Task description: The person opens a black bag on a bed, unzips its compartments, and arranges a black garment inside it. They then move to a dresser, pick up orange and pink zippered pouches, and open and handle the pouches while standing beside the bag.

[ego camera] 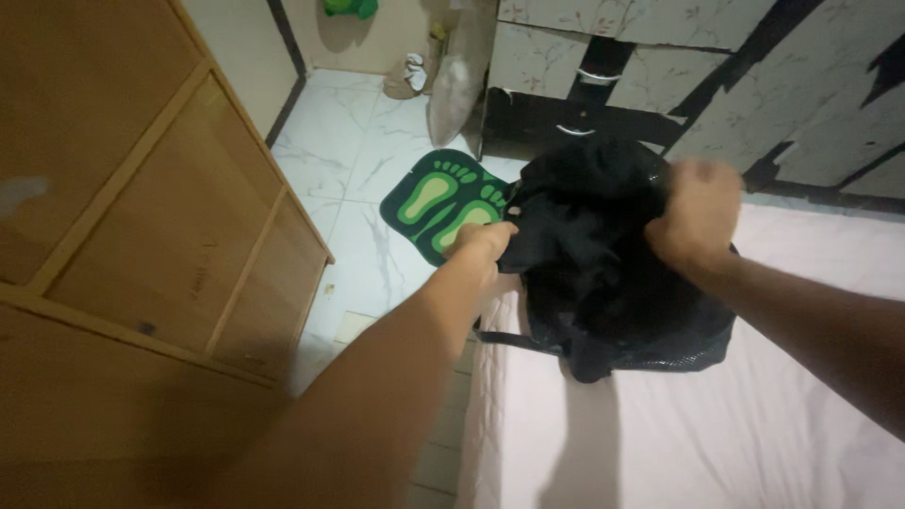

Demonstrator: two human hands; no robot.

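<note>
A black backpack (603, 264) with a mesh lower part stands on a bed covered by a pale pink sheet (754, 424). My left hand (483, 240) grips the bag's left edge near the top. My right hand (696, 212) is closed on the bag's upper right side, fingers curled into the fabric. A black strap (504, 337) trails off the bag's lower left toward the bed's edge. The inside of the bag is dark and hidden.
A wooden cabinet (141, 207) fills the left side. On the white marble floor (349, 170) lies a green mat with footprint shapes (438, 198). A wardrobe with floral panels and black trim (679, 66) stands behind the bed.
</note>
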